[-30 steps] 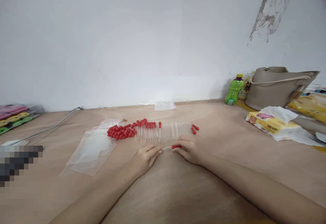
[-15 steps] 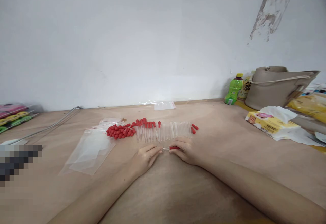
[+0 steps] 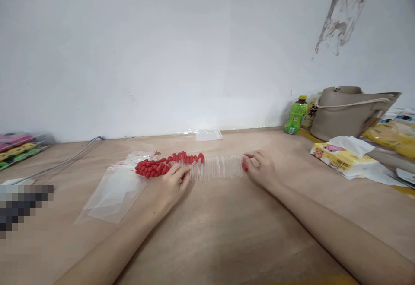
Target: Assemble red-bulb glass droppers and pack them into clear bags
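At the left part of the row of clear tubes (image 3: 229,167), the left hand (image 3: 173,183) is closed narrowly on a slim dropper (image 3: 200,156), its red end pointing away from the fingers; the right hand (image 3: 262,168) is at the row's other end, fingertips close together by a loose red bulb (image 3: 245,166), though I cannot tell whether they grip it. The dropper looks very light, its tube stiff, slick and perhaps brittle, its bulb soft and grippy, so a gentle hold on the tube close to the bulb should suit it best. Capped droppers (image 3: 183,157) lie close under the left hand and could be nudged; just left is a heap of red bulbs (image 3: 151,169), then flat plastic bags (image 3: 112,192). Farther right, well apart, are a tissue pack (image 3: 340,159), a green bottle (image 3: 295,115) and a handbag (image 3: 345,114).
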{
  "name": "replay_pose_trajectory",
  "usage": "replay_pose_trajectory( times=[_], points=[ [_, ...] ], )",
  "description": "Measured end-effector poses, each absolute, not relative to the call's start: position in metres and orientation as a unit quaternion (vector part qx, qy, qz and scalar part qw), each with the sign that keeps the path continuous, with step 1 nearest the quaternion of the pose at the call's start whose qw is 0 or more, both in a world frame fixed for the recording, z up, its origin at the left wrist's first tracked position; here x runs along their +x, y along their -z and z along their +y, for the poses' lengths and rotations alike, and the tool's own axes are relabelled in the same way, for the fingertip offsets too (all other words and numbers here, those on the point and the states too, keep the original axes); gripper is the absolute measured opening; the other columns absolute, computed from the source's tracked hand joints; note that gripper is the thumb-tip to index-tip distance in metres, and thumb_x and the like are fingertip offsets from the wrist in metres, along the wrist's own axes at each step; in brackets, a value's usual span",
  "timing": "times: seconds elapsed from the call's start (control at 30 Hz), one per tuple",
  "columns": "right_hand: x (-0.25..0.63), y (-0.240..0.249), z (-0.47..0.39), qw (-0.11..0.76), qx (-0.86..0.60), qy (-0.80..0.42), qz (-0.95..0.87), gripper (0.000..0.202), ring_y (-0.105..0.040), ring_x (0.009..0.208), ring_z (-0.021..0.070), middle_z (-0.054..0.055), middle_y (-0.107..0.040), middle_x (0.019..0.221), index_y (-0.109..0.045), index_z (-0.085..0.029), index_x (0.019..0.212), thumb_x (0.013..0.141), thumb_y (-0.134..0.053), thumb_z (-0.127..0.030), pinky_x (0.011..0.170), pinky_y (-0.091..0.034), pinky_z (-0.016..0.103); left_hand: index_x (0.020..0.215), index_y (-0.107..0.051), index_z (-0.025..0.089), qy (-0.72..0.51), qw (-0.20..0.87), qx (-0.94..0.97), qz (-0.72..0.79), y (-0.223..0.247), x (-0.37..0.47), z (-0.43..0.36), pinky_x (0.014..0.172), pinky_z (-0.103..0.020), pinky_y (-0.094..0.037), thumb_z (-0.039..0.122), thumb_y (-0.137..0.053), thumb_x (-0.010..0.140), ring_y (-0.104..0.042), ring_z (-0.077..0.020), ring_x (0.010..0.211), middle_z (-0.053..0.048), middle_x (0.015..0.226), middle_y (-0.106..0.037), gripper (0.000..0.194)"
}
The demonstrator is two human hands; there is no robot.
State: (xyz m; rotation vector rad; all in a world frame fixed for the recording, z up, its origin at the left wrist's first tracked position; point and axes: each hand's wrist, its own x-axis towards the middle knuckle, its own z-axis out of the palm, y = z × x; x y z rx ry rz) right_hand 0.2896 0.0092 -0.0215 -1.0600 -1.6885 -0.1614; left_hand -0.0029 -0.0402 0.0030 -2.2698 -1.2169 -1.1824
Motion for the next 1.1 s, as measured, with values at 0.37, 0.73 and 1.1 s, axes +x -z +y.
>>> replay_pose_trajectory(
  times=[0.37,0.73,1.1],
  points=[
    [0.308,0.033,0.025,0.416,-0.609,0.060,-0.673,0.025,-0.055,0.079,0.0215,0.005,-0.063,0.077,-0.067,-0.019,0.075,0.075,-0.051,-0.039,0.069,-0.039,0.033,0.060,-0.058,0.014,0.283,0.184,-0.818,-0.466,0.002,0.031,0.002,0.052,-0.023,-0.040,0.006,-0.043,0.073,-0.052,-0.0132,0.058,-0.005,0.070,-0.053,0.021],
    [0.304,0.027,0.027,0.330,-0.684,-0.104,-0.643,0.031,-0.061,0.078,0.0180,0.001,-0.068,0.082,-0.067,-0.022,0.087,0.074,-0.048,-0.044,0.063,-0.042,0.026,0.072,-0.065,0.015,0.282,0.140,-0.791,-0.525,-0.005,0.055,-0.008,0.076,-0.030,-0.041,0.027,-0.048,0.075,-0.052,-0.0196,0.081,-0.007,0.077,-0.058,0.021],
    [0.303,0.025,0.029,0.314,-0.703,-0.115,-0.628,0.026,-0.061,0.076,0.0193,0.000,-0.068,0.076,-0.068,-0.026,0.075,0.071,-0.051,-0.045,0.059,-0.040,0.027,0.082,-0.067,0.009,0.146,0.088,-0.697,-0.696,-0.014,0.113,0.020,0.083,-0.040,-0.029,0.043,-0.047,0.072,-0.046,-0.0300,0.095,-0.018,0.095,-0.058,0.041]
  ],
)
